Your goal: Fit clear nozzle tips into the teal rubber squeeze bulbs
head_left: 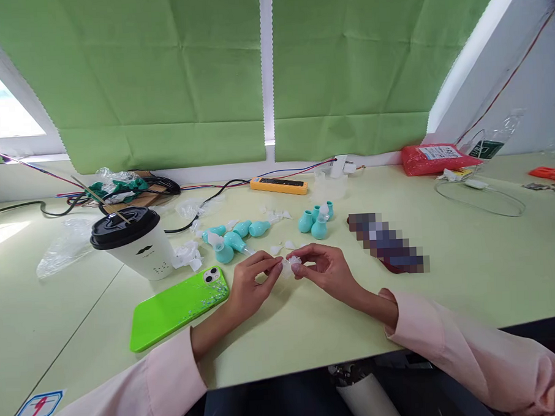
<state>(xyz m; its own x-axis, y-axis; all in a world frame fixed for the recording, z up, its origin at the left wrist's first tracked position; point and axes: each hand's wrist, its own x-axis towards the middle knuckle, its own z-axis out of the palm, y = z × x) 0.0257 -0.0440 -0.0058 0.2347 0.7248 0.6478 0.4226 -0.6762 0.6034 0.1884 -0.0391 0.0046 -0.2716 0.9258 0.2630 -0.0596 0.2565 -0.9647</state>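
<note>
Between my fingertips, over the middle of the table, is a small translucent white piece [293, 262]. My right hand [323, 268] pinches it between thumb and fingers. My left hand [254, 280] is closed in a pinch at its left side; what its fingertips hold is too small to make out. Behind my left hand lie several teal bulbs [235, 241], some on their sides, one upright with a clear tip. Behind my right hand stand more teal bulbs [319, 229], one with a clear tip. Small white scraps [275, 250] lie between the two groups.
A green phone [171, 311] and a lidded paper cup [146, 253] are at the left. A pixelated dark object [384, 243] lies right of my right hand. Behind are a yellow power strip [279, 185], black cable and a red package [436, 159] near a plastic bottle [493, 142].
</note>
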